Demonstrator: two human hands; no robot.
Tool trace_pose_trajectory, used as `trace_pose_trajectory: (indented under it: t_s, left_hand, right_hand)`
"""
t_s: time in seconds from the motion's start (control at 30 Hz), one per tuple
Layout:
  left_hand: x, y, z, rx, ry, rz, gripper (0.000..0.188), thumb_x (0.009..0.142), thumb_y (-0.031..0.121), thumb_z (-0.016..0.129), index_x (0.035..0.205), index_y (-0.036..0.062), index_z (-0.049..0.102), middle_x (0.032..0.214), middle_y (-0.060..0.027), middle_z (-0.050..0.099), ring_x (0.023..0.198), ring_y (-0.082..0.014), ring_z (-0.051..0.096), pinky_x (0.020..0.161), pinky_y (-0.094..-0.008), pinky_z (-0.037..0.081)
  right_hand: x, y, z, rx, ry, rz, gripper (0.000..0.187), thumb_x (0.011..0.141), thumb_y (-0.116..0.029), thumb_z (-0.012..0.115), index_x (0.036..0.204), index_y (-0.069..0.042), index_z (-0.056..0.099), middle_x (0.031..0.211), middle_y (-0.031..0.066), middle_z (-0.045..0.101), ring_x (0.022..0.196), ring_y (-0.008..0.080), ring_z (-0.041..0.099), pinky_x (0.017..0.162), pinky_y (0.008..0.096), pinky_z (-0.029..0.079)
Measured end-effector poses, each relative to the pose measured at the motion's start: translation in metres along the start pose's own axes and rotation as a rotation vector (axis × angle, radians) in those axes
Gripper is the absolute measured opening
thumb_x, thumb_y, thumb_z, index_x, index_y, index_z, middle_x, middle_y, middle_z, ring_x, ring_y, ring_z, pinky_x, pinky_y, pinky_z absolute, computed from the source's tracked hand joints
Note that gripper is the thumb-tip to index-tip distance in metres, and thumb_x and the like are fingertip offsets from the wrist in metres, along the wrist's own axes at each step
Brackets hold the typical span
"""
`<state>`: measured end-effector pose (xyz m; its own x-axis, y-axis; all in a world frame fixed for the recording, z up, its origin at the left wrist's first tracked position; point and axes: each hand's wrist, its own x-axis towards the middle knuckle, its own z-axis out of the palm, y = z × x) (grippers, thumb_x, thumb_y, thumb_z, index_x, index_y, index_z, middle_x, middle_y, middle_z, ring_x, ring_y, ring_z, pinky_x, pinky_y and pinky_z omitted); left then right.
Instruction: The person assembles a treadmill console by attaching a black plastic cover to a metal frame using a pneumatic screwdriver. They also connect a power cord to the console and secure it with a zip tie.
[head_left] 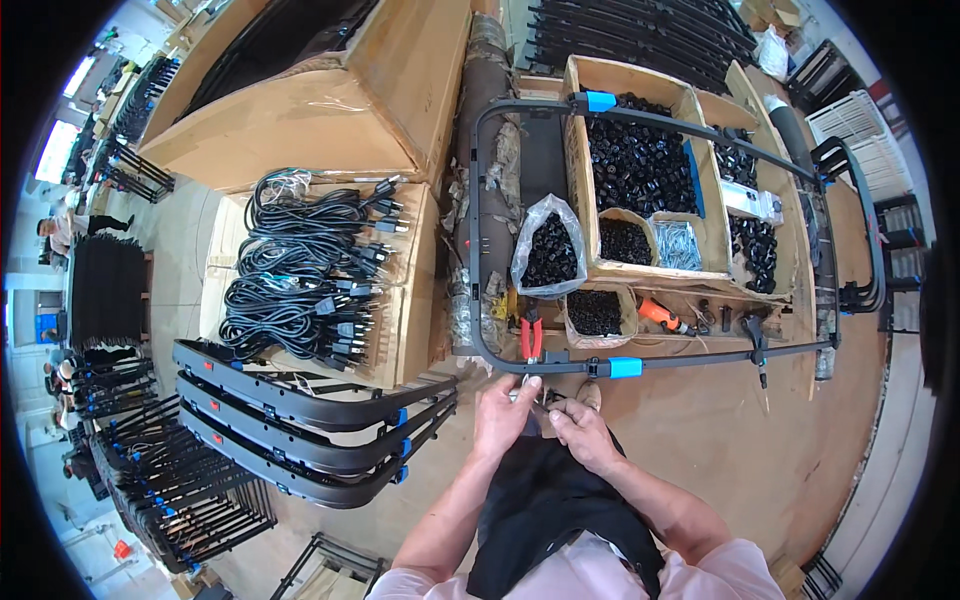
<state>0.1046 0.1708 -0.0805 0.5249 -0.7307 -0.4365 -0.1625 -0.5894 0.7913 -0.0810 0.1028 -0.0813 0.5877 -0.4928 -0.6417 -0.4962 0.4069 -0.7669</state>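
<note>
two bare hands, the left hand (500, 418) and the right hand (588, 432), come close together just on the near side of the black frame (565, 368), a large rounded loop of tube. the fingers of the left hand are drawn in nearly closed, their tips by the frame's near bar; i cannot tell if they touch it. the fingers of the right hand are curled in as well. something small shows between the two hands, but what it is, and which fingers have hold of it, i cannot tell

a blue sleeve (625, 367) sits on the frame's near bar, another on its far bar. within the frame's outline, by its near bar, are red-handled pliers (531, 338); a clear plastic bag (522, 265) of black parts is farther in. a wooden box (640, 274) of black pieces and silver screws (678, 245) reaches under the frame's far bar, and an orange tool (660, 314) lies inside the near bar. left of the frame, coiled black cables (300, 270) rest on a cardboard box (415, 300), with curved black rails (290, 400) stacked nearer the person
</note>
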Motion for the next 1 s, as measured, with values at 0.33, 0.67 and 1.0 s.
trace_pose_trajectory:
  t_s: [0.33,0.67,1.0]
  left_hand:
    - [-0.056,-0.033,-0.002,-0.256,0.064,-0.049,0.039,0.111,0.029,0.061,0.129,-0.0051,0.061,0.116,-0.0157,0.073,0.099,-0.0237,0.071,0.092,-0.0369,0.056]
    - [-0.048,-0.090,0.034,-0.224,-0.277,0.386,0.039,0.115,0.028,0.050,0.139,-0.0005,0.062,0.123,-0.0116,0.070,0.106,-0.0229,0.066,0.094,-0.0377,0.053]
    - [-0.063,-0.081,0.027,-0.286,-0.185,0.180,0.032,0.114,0.031,0.052,0.119,0.0044,0.070,0.096,-0.0129,0.068,0.092,-0.0247,0.066,0.088,-0.0377,0.053]
  right_hand:
    - [0.001,0.005,0.026,0.450,0.034,-0.033,0.018,0.114,-0.019,0.052,0.114,-0.004,0.062,0.091,0.0032,0.067,0.075,0.0125,0.060,0.073,0.0274,0.048]
    - [0.019,-0.029,0.023,0.150,0.016,-0.031,0.028,0.110,-0.024,0.058,0.119,0.000,0.069,0.106,0.0118,0.078,0.092,0.0204,0.072,0.083,0.0360,0.056]
    - [0.070,-0.136,-0.041,-0.961,0.108,-0.207,0.042,0.099,-0.042,0.068,0.108,-0.004,0.081,0.100,0.0220,0.078,0.094,0.0383,0.075,0.088,0.0459,0.057]
